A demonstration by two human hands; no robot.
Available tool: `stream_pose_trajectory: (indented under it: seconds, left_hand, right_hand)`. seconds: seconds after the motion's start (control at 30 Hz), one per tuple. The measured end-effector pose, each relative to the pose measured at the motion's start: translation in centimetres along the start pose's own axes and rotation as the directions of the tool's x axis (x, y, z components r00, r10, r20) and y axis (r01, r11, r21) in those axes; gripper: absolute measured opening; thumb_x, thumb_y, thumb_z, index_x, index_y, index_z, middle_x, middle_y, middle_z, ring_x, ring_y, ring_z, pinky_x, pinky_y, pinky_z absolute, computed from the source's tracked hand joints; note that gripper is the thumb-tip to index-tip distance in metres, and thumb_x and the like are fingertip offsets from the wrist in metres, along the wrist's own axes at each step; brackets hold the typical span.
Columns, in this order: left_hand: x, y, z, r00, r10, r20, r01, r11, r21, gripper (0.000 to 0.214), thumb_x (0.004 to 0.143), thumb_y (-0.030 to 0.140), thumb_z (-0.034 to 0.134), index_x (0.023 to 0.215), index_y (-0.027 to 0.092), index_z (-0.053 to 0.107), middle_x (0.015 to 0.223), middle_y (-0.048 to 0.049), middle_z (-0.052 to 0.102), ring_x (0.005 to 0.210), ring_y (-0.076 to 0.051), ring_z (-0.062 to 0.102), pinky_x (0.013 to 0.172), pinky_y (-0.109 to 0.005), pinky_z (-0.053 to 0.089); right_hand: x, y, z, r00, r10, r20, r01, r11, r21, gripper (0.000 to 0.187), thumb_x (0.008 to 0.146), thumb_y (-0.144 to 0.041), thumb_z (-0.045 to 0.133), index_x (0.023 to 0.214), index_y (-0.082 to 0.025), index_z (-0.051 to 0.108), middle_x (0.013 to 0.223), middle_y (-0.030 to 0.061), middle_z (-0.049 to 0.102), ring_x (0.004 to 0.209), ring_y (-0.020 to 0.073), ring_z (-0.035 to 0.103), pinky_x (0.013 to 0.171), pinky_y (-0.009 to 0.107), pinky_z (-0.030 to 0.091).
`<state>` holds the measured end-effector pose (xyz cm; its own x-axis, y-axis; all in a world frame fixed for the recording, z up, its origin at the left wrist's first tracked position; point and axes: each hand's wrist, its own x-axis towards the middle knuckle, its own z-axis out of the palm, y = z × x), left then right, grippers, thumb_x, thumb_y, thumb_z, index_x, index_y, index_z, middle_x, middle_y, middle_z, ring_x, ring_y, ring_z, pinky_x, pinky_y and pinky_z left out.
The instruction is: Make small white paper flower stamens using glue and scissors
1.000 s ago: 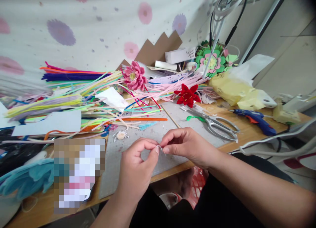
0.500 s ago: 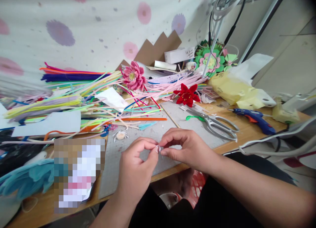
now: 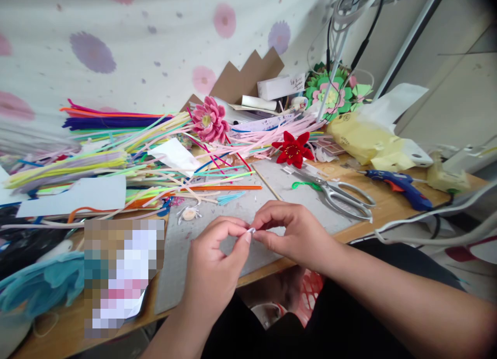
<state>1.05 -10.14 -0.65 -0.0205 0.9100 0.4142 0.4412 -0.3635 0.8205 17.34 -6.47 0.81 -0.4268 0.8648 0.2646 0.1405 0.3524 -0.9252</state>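
Fingertips of both hands meet over the grey cutting mat (image 3: 182,266). My left hand (image 3: 217,255) pinches a small white piece (image 3: 252,230) between thumb and forefinger; its kind is too small to make out. From the other side my right hand (image 3: 295,234) closes thumb and fingers on the same piece. Left of the hands on the mat lies a small round beige thing (image 3: 189,214) with pale strands around it. Silver scissors (image 3: 345,198) lie beyond my right hand, close to a red fuzzy flower (image 3: 293,149).
Bundles of coloured pipe cleaners (image 3: 77,164) cover the back left, with a pink flower (image 3: 209,119) among them. At the right lie a blue glue gun (image 3: 402,185) and a yellow plastic bag (image 3: 355,139). A blue fuzzy shape (image 3: 46,284) sits at the left edge.
The white piece has turned slightly between the fingertips and more of it shows to the upper right. Both hands stay in nearly the same place.
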Motion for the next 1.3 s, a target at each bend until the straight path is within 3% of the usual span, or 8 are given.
stream_pose_trajectory:
  seconds: [0.57, 1.3]
  left_hand:
    - [-0.2, 1.3, -0.2, 0.974, 0.226, -0.004, -0.219, 0.946, 0.24, 0.014, 0.079, 0.01, 0.058, 0.073, 0.021, 0.064, 0.088, -0.0037, 0.065, 0.082, -0.017, 0.063, 0.073, -0.03, 0.051]
    - [-0.4, 1.3, 0.1, 0.961, 0.275, -0.005, -0.262, 0.92, 0.292, 0.014, 0.08, 0.009, 0.058, 0.073, 0.02, 0.064, 0.089, -0.0042, 0.064, 0.083, -0.018, 0.063, 0.075, -0.032, 0.051]
  right_hand:
    - [0.0, -0.3, -0.3, 1.0, 0.027, 0.007, -0.027, 0.998, -0.062, 0.007, 0.074, -0.013, 0.062, 0.073, -0.016, 0.068, 0.075, 0.0033, 0.065, 0.071, 0.0139, 0.06, 0.069, 0.027, 0.05]
    - [-0.2, -0.3, -0.1, 0.999, 0.013, -0.037, -0.018, 0.991, -0.133, 0.012, 0.075, -0.012, 0.059, 0.071, -0.017, 0.068, 0.071, 0.002, 0.066, 0.068, 0.0131, 0.061, 0.064, 0.024, 0.047]
